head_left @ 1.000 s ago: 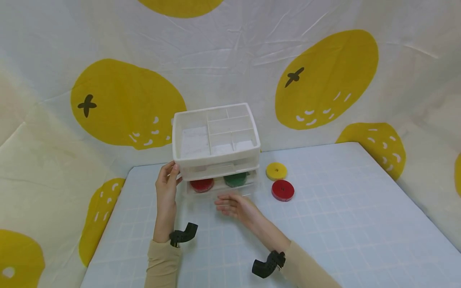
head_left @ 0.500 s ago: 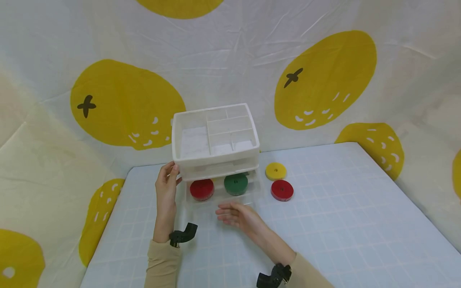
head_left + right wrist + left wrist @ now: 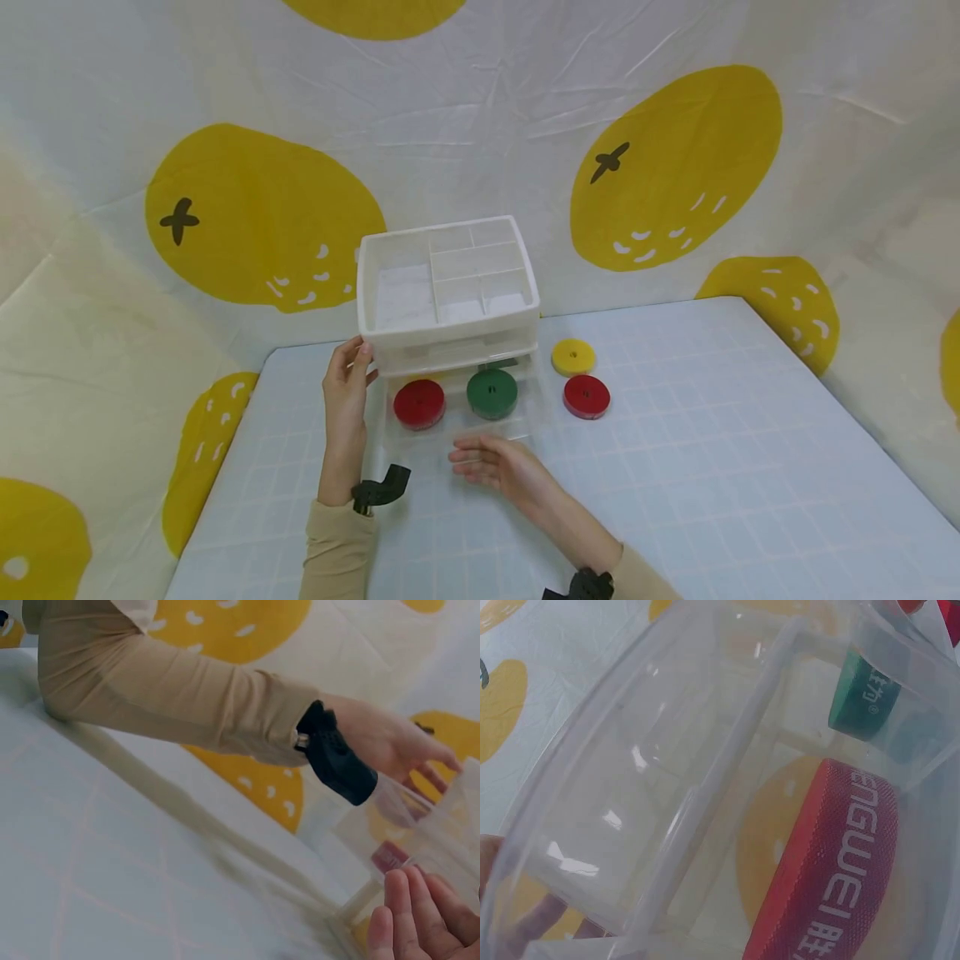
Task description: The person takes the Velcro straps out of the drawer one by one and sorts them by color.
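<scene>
A white drawer organizer (image 3: 450, 337) with a divided top tray stands at the back of the table. My left hand (image 3: 347, 379) grips its front left corner, thumb at the front, fingers along the side. The clear lower drawer (image 3: 457, 429) is pulled out. Inside it lie a red tape roll (image 3: 419, 404), lettered in the left wrist view, and a green tape roll (image 3: 492, 394). At the drawer's front, my right hand (image 3: 510, 473) touches the edge, its fingers (image 3: 424, 911) fairly straight and side by side. Its exact contact with the drawer is unclear.
Right of the organizer, a yellow tape roll (image 3: 573, 357) and another red tape roll (image 3: 587, 397) lie on the light blue gridded table (image 3: 720, 442). A white cloth (image 3: 480, 108) with large yellow fruit prints hangs behind and at the sides.
The lower drawer has slid out toward me together with my right hand, uncovering more of the red and green tape rolls. My left hand has stayed on the organizer's corner.
</scene>
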Demonstrator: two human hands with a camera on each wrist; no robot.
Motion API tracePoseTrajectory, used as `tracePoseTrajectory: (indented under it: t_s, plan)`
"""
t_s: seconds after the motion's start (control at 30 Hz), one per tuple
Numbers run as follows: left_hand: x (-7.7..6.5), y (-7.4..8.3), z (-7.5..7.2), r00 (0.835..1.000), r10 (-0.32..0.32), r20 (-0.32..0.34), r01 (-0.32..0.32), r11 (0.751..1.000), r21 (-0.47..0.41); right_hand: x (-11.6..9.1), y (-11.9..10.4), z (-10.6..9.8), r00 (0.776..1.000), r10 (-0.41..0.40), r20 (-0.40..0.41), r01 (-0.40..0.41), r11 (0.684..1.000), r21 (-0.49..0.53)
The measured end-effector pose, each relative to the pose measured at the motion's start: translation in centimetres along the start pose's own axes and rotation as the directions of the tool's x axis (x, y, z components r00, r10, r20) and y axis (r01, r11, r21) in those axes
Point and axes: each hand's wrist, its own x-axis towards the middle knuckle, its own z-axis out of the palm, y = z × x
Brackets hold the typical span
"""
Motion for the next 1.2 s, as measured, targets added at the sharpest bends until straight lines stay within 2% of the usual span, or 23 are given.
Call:
tracePoseTrajectory:
  t_s: [0.43,0.6,0.87,1.03,1.2]
  plan:
    - [-0.2,0.1,0.0,1.000,-0.003,0.013,0.004,1.000,-0.026,-0.6,0.4,0.2,1.000,0.003,0.021,-0.003,1.000,0.011]
    - [-0.3,0.2,0.0,1.000,0.018,0.013,-0.017,0.999,-0.049,-0.7,0.4,0.2,1.000,0.012,0.016,-0.012,1.000,0.004]
    - [-0.3,0.2,0.0,1.000,0.013,0.019,-0.012,0.999,-0.031,-1.0,0.4,0.3,1.000,0.019,0.001,-0.019,1.000,-0.015]
    - [-0.2,0.2,-0.1,1.000,0.007,0.012,-0.006,1.000,-0.016,-1.3,0.0,0.2,0.999,0.031,0.027,-0.029,0.996,-0.086]
    - [-0.2,0.2,0.0,1.000,0.010,0.015,-0.010,0.999,-0.030,-2.0,-0.9,0.1,0.997,0.035,0.074,-0.016,0.970,-0.243]
